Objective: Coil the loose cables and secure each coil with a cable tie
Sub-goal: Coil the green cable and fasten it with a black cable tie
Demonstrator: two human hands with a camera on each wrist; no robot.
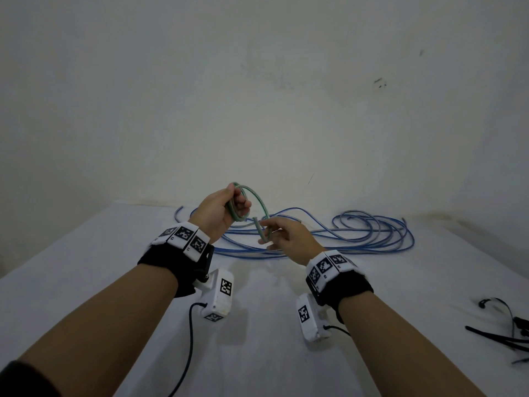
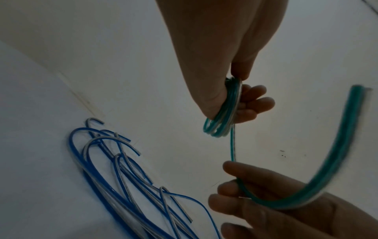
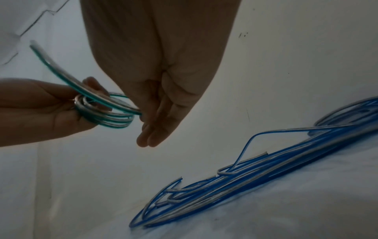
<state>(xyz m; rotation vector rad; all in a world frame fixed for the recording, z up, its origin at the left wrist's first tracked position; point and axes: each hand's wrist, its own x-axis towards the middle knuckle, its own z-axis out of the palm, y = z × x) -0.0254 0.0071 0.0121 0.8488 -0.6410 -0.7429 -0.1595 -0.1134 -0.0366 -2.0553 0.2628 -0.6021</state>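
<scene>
While the left hand (image 1: 221, 209) grips the green cable coil (image 2: 223, 118) with fingers curled round its stacked turns, the right hand (image 1: 289, 239) pinches the free tail (image 2: 319, 176) just beside and below that grip. The tail's long axis curves from the pinch back up to the coil; the right hand is the nearer. Blue cables (image 1: 337, 233) lie on the table (image 1: 120, 253) beyond both grips, cable ties (image 1: 498, 336) well to the right.

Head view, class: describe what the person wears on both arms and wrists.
Each wrist carries a black strap topped with white blocks bearing black square markers. A white camera box, also marked, hangs below each wrist, trailing a thin black cable. The forearms are bare; a dark sleeve shows at the left.
</scene>
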